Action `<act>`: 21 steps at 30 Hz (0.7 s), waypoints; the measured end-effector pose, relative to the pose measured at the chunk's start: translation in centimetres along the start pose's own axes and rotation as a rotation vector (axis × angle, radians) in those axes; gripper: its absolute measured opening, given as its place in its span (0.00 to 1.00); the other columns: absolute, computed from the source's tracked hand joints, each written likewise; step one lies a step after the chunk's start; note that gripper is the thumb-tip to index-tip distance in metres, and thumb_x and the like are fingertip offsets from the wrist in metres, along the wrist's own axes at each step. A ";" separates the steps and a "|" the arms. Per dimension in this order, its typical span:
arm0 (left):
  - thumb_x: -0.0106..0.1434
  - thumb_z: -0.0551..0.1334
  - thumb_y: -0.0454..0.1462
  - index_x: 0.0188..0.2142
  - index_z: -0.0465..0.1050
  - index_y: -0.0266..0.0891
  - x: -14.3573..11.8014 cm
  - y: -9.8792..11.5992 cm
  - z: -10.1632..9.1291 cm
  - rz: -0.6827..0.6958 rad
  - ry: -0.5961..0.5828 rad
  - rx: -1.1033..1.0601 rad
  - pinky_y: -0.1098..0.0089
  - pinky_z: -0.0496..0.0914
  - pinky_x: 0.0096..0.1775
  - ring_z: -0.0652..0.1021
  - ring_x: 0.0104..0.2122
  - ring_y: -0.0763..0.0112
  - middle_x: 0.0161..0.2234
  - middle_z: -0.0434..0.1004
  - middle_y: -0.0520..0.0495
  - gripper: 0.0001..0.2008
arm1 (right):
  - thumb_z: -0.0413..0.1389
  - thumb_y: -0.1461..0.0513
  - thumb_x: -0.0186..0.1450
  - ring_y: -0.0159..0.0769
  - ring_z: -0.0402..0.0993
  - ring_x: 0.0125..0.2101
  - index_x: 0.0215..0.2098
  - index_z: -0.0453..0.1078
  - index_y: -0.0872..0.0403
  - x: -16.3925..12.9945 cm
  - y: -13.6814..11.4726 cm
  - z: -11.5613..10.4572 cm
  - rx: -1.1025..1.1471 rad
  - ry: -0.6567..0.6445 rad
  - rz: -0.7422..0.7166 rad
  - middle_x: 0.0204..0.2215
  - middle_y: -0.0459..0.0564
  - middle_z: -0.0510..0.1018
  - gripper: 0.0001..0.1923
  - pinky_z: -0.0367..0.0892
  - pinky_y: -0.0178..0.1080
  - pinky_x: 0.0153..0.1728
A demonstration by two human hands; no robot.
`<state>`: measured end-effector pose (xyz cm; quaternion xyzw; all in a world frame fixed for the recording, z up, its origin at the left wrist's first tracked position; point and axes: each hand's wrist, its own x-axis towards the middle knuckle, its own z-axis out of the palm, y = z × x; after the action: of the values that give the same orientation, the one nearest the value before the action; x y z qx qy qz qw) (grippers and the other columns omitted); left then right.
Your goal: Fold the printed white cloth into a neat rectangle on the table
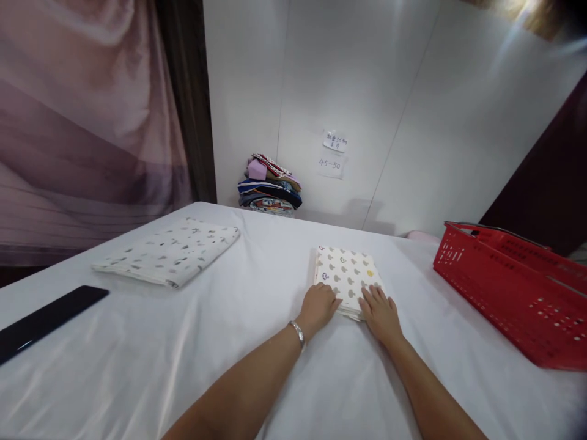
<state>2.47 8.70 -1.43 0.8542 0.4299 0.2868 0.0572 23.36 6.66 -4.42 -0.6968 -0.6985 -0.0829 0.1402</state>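
A folded white cloth (347,272) with grey, mushroom-like prints and a few coloured figures lies on the white-covered table in front of me. My left hand (318,307) is at its near left corner, fingers curled over the edge and the thumb along the near side. On the near right corner rests my right hand (381,311), its fingers stretched out and slightly apart on top. Folded layers show along the near edge between the hands. Farther left, a larger folded white cloth (177,249) with dark grey-green prints lies flat, touched by neither hand.
A red plastic basket (509,287) with a metal handle stands at the right. At the left edge lies a flat black object (50,318). Beyond the far table edge (293,217) a pile of folded fabrics (270,186) sits against the wall, with paper notes (331,165) beside it.
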 end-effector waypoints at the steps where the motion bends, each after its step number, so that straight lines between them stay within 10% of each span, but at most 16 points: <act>1: 0.64 0.56 0.40 0.24 0.69 0.37 0.1 -0.4 0.0 -0.043 0.019 -0.019 0.66 0.63 0.37 0.70 0.35 0.67 0.29 0.72 0.47 0.14 | 0.38 0.52 0.68 0.47 0.48 0.62 0.58 0.61 0.52 0.0 0.1 0.1 0.016 -0.001 0.006 0.61 0.54 0.59 0.25 0.48 0.56 0.56; 7: 0.57 0.60 0.35 0.30 0.69 0.38 0.1 -1.8 0.1 -0.311 0.138 -0.146 0.66 0.66 0.40 0.70 0.40 0.66 0.36 0.70 0.47 0.02 | 0.45 0.49 0.63 0.45 0.55 0.59 0.52 0.68 0.50 1.9 2.4 0.7 0.288 -0.027 0.113 0.59 0.53 0.62 0.24 0.56 0.52 0.55; 14: 0.55 0.62 0.38 0.54 0.56 0.40 0.4 -2.5 0.3 -0.517 0.090 -0.397 0.65 0.67 0.42 0.73 0.44 0.62 0.49 0.69 0.40 0.28 | 0.50 0.47 0.59 0.47 0.60 0.56 0.55 0.64 0.55 3.6 4.5 1.4 0.354 -0.081 0.231 0.61 0.58 0.57 0.31 0.61 0.46 0.53; 21: 0.53 0.63 0.40 0.55 0.53 0.37 -0.8 2.3 1.5 -0.542 -0.036 -0.501 0.63 0.66 0.45 0.71 0.47 0.59 0.51 0.64 0.36 0.33 | 0.52 0.52 0.60 0.45 0.60 0.56 0.54 0.67 0.52 4.8 8.2 -0.9 0.220 -0.153 0.056 0.57 0.54 0.64 0.25 0.58 0.43 0.54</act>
<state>4.54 6.84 -2.25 0.6735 0.5561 0.3426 0.3459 31.69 11.05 -2.70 -0.7006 -0.6925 0.0515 0.1645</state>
